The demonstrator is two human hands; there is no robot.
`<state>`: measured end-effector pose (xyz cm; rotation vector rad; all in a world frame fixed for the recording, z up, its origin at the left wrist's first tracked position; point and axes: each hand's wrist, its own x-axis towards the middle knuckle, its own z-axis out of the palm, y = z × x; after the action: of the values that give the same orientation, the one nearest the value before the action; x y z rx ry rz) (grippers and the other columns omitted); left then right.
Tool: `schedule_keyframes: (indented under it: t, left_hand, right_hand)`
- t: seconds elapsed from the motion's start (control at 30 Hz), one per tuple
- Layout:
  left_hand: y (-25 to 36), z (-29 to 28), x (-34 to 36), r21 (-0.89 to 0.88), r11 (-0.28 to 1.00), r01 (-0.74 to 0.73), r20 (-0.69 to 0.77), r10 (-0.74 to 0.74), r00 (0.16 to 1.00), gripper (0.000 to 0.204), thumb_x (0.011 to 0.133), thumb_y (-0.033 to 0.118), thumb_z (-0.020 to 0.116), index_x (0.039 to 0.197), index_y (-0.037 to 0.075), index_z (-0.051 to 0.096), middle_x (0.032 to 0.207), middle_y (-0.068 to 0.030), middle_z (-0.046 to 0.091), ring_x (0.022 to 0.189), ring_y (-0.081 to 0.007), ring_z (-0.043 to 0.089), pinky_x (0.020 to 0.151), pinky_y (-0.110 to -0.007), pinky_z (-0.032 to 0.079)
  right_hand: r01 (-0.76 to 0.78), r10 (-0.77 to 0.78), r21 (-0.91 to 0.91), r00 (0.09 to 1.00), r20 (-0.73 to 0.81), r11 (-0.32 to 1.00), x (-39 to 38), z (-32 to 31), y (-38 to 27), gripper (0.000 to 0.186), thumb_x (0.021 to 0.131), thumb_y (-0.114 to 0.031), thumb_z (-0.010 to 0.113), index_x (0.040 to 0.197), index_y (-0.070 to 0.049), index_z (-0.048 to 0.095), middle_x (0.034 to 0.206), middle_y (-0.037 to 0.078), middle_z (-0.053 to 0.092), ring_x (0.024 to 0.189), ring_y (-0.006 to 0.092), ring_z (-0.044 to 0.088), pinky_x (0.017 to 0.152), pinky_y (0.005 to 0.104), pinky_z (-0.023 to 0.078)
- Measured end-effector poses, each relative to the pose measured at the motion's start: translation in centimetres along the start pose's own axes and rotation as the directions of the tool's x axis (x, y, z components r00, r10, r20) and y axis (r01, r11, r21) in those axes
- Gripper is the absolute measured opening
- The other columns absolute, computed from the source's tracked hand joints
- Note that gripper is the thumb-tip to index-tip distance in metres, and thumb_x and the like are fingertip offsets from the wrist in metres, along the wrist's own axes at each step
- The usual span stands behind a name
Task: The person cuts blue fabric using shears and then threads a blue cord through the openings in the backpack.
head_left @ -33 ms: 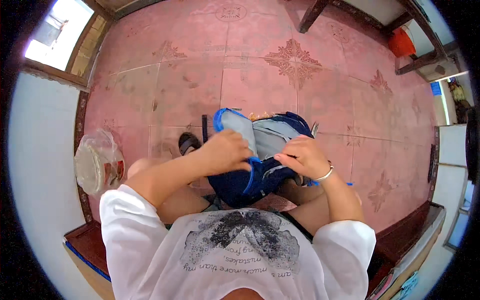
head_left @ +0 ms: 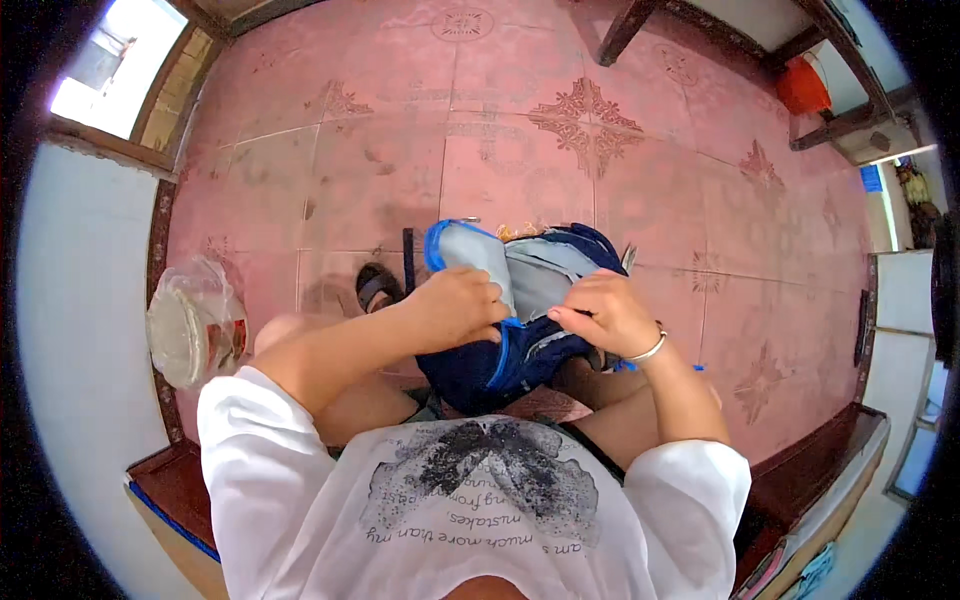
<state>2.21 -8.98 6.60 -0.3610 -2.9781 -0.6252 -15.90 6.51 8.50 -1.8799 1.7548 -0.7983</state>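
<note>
One left hand (head_left: 455, 305), fingers (head_left: 488, 310) curled at bag's blue trim (head_left: 504, 348), pinch hidden | one right hand (head_left: 603, 312), fingers folded, thumb extended by the opening, hold cannot be told | one bag (head_left: 465, 375), navy fabric, gaping between the legs (head_left: 365, 410), smooth grey lining (head_left: 535, 290) | one slim silvery bangle (head_left: 652, 349) | floor (head_left: 520, 180), pink patterned tile
</note>
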Motion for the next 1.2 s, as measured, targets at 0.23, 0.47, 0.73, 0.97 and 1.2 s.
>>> schedule_keyframes:
  t: [0.23, 0.47, 0.73, 0.97, 1.2]
  left_hand:
    - [0.8, 0.6, 0.5, 0.037, 0.999, -0.009, 0.084, 0.006, 0.996, 0.011, 0.069, 0.021, 0.054, 0.068, 0.01, 0.053, 0.068, -0.0035, 0.051, 0.067, -0.0204, 0.054, 0.055, -0.032, 0.045]
    - [1.7, -0.2, 0.1, 0.037, 0.998, -0.046, 0.193, 0.038, 0.98, 0.031, 0.075, 0.038, 0.053, 0.057, 0.013, 0.051, 0.058, -0.0016, 0.049, 0.056, -0.02, 0.053, 0.048, -0.033, 0.044]
    - [1.4, -0.7, -1.6, -0.172, 0.976, 0.13, 0.028, -0.127, 0.991, 0.038, 0.076, 0.044, 0.048, 0.062, 0.01, 0.056, 0.059, -0.004, 0.053, 0.058, -0.0223, 0.055, 0.05, -0.034, 0.043]
    - [-3.3, 3.1, -1.1, -0.348, 0.618, 0.705, 0.579, -0.45, 0.68, 0.037, 0.075, 0.042, 0.051, 0.084, 0.007, 0.059, 0.079, -0.0118, 0.059, 0.075, -0.0278, 0.056, 0.067, -0.037, 0.044]
    - [-2.9, 5.4, 0.0, 0.102, 0.85, 0.516, 0.239, -0.525, 0.817, 0.054, 0.076, 0.046, 0.048, 0.114, 0.008, 0.046, 0.112, -0.0157, 0.048, 0.105, -0.0285, 0.044, 0.085, -0.039, 0.034]
  right_hand:
    - [0.022, 0.031, -0.348, 0.989, 0.145, 0.937, 0.1, -0.1, -0.9, 0.026, 0.071, -0.029, 0.058, 0.058, -0.007, 0.054, 0.059, 0.007, 0.054, 0.06, 0.0234, 0.053, 0.062, 0.0337, 0.037]
    - [0.078, 0.016, -0.326, 0.961, 0.276, 0.942, -0.9, 3.5, -3.7, 0.031, 0.068, -0.037, 0.059, 0.059, -0.008, 0.052, 0.056, 0.007, 0.051, 0.054, 0.0252, 0.053, 0.05, 0.0366, 0.04]
    - [-0.082, 0.124, -0.214, 0.974, 0.19, 0.973, -3.1, 2.5, -2.2, 0.04, 0.078, -0.041, 0.049, 0.054, -0.008, 0.05, 0.05, 0.01, 0.049, 0.048, 0.0284, 0.051, 0.041, 0.0375, 0.037]
    - [0.202, -0.155, -0.132, 0.941, 0.3, 0.97, -3.2, 5.3, -6.5, 0.026, 0.072, -0.031, 0.054, 0.057, -0.011, 0.055, 0.053, 0.006, 0.053, 0.051, 0.0233, 0.055, 0.044, 0.0359, 0.043]
    - [0.469, -0.409, -0.113, 0.846, 0.342, 0.876, -3.7, 6.3, -9.6, 0.011, 0.065, -0.02, 0.048, 0.062, -0.011, 0.053, 0.061, 0.001, 0.052, 0.06, 0.0165, 0.051, 0.051, 0.0277, 0.038]
